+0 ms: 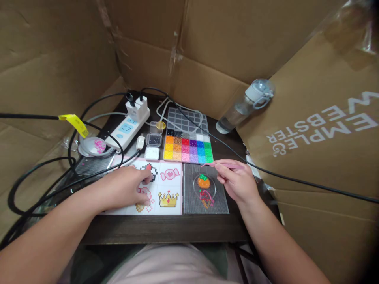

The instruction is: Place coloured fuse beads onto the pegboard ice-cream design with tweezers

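Note:
My right hand [235,179] pinches pink tweezers [237,166], their tip pointing left above the top edge of a clear pegboard [189,197]. On the pegboard sit an orange bead fruit with a green top [203,181] and a red, pink and brown bead figure [206,199]. My left hand [133,185] rests over the pattern sheet [174,181], thumb and fingers apart, covering part of its pictures. A crown and a pink candy show on the sheet. Behind lies a sorting box of coloured beads [189,149] with its lid up.
A white power strip [127,126] with plugs stands at the back left, near small bead boxes [152,153] and a dish of pink beads [96,146]. Black cables [237,152] cross the scene. A water bottle [242,106] leans at the right. Cardboard walls [213,47] surround the dark table [162,230].

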Action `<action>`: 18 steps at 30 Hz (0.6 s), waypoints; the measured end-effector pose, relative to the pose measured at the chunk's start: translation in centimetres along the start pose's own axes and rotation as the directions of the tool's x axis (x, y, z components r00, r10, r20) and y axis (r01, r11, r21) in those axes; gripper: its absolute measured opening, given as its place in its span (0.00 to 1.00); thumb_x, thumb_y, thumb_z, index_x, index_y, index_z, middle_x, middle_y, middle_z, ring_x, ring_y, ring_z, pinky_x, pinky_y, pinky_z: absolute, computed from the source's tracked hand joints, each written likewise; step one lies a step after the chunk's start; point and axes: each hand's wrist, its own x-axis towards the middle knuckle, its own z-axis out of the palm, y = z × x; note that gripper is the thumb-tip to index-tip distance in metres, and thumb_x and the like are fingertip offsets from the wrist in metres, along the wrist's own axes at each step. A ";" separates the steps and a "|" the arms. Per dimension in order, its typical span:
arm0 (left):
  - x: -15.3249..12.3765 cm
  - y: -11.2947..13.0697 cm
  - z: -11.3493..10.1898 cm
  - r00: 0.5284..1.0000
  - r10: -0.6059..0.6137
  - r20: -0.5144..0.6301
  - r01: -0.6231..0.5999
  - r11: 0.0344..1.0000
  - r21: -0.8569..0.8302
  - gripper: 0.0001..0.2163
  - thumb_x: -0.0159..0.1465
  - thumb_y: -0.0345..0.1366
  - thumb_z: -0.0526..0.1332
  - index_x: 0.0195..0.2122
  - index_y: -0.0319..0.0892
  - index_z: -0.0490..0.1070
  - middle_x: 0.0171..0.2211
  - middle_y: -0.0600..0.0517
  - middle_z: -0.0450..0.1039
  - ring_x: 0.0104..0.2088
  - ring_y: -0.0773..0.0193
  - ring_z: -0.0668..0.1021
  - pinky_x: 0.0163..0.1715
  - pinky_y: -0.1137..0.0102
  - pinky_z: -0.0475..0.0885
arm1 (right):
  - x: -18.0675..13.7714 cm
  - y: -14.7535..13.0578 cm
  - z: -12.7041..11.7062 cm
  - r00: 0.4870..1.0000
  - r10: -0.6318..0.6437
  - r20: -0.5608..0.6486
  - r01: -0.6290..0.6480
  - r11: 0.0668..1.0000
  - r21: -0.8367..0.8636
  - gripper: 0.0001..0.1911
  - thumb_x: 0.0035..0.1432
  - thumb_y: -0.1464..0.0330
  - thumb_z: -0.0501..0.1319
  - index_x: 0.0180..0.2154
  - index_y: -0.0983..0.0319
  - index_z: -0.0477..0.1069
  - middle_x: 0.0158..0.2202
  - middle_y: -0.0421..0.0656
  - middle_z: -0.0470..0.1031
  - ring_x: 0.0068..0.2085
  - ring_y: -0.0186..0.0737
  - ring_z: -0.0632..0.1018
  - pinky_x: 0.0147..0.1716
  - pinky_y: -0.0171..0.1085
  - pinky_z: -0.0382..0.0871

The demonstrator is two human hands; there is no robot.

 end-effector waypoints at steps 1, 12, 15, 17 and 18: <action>0.0 0.0 0.0 1.000 0.014 0.004 -0.014 1.000 0.006 0.18 0.50 0.50 0.65 0.39 0.50 0.72 0.33 0.51 0.74 0.34 0.55 0.76 0.28 0.68 0.60 | -0.8 0.2 -0.7 1.000 0.001 0.025 -0.001 1.000 -0.011 0.09 0.44 0.65 0.72 0.28 0.64 0.81 0.30 0.50 0.82 0.18 0.29 0.67 0.15 0.33 0.57; 0.4 0.9 -0.4 1.000 0.001 0.017 -0.003 0.995 0.096 0.17 0.51 0.49 0.65 0.39 0.47 0.73 0.28 0.52 0.72 0.31 0.56 0.74 0.28 0.69 0.59 | -7.0 3.3 -6.4 0.974 -0.127 0.186 0.176 0.944 -0.279 0.05 0.52 0.71 0.68 0.30 0.56 0.82 0.30 0.43 0.82 0.33 0.42 0.81 0.37 0.41 0.75; 0.4 1.0 -0.4 1.000 -0.004 0.027 0.001 0.995 0.101 0.18 0.52 0.49 0.65 0.40 0.47 0.73 0.29 0.52 0.72 0.32 0.56 0.74 0.28 0.69 0.59 | -7.2 3.9 -6.5 0.965 -0.158 0.210 0.215 0.934 -0.285 0.05 0.53 0.72 0.68 0.31 0.56 0.82 0.30 0.43 0.83 0.32 0.41 0.81 0.38 0.42 0.75; 0.3 1.1 -0.5 0.999 -0.008 0.047 0.003 0.994 0.107 0.17 0.53 0.49 0.64 0.41 0.46 0.72 0.30 0.52 0.72 0.32 0.57 0.74 0.28 0.70 0.59 | -7.3 4.3 -6.5 0.961 -0.175 0.215 0.232 0.933 -0.275 0.05 0.53 0.71 0.68 0.31 0.56 0.82 0.30 0.44 0.83 0.31 0.42 0.81 0.38 0.43 0.75; 0.3 1.2 -0.6 0.998 -0.008 0.059 0.002 0.994 0.110 0.17 0.54 0.49 0.63 0.41 0.46 0.72 0.30 0.52 0.72 0.32 0.57 0.74 0.29 0.70 0.59 | -7.3 4.5 -6.5 0.960 -0.182 0.212 0.237 0.933 -0.272 0.04 0.53 0.70 0.67 0.30 0.56 0.82 0.30 0.44 0.82 0.31 0.42 0.81 0.38 0.43 0.75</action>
